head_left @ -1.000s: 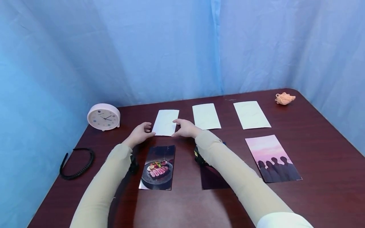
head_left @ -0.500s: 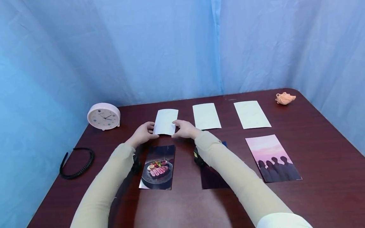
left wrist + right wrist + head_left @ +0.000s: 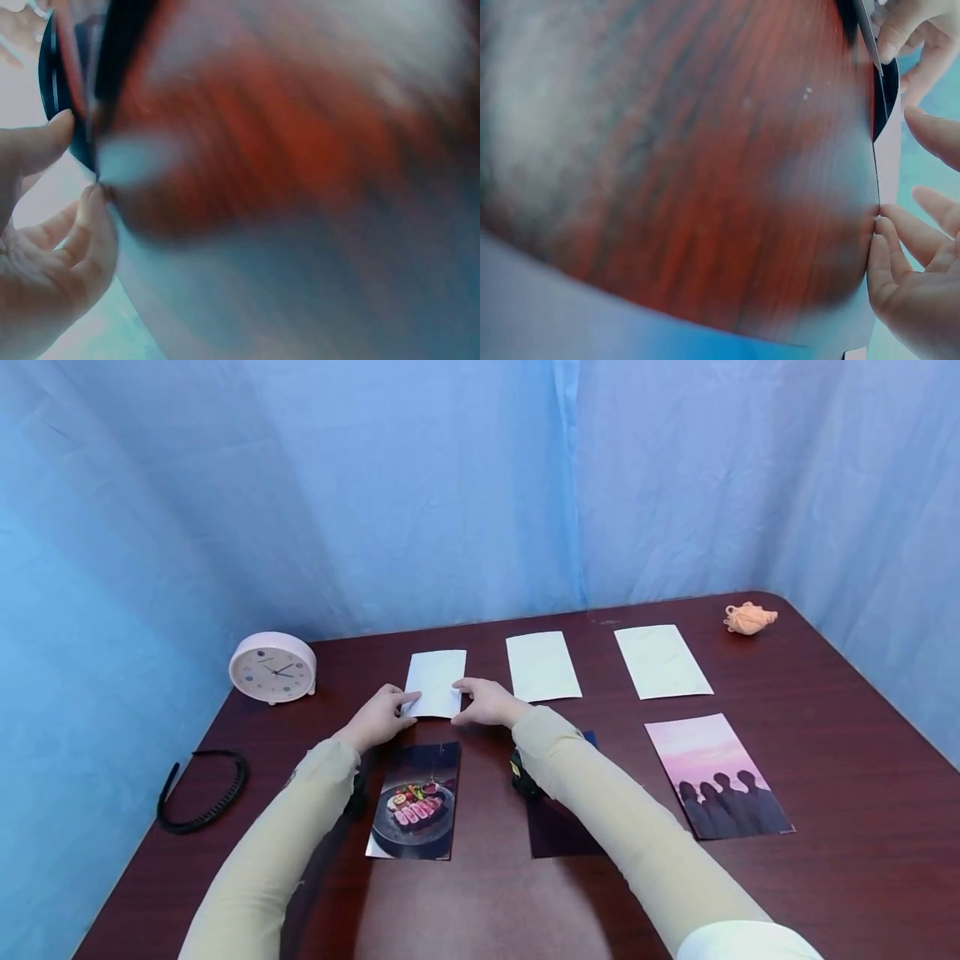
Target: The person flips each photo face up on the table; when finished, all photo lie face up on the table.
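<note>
A white-topped photo print [image 3: 437,675] lies at the back left of the table, its far end near the table's rear edge. My left hand [image 3: 377,717] holds its near-left part, with a fingertip over the white surface. In the left wrist view, the left thumb [image 3: 56,135] meets the print's dark, curved underside. On the other long edge, my right hand [image 3: 491,700] holds the print with bent fingers. Its fingertips [image 3: 889,217] touch the edge in the right wrist view, while its thumb stands apart from them. Just nearer lies a steak picture [image 3: 417,806].
Two more white sheets [image 3: 543,666] [image 3: 662,662] lie in the back row. A pink-sky picture [image 3: 717,777] is at right; another dark picture [image 3: 551,839] is partly hidden under my right forearm. A clock [image 3: 273,668], black headband [image 3: 202,793] and peach yarn bundle [image 3: 750,619] sit around the table.
My left hand has moved slightly right onto the print, a finger now over its surface. The print bowed upward half a second ago and now lies flatter, shifted slightly left. The right hand stays put.
</note>
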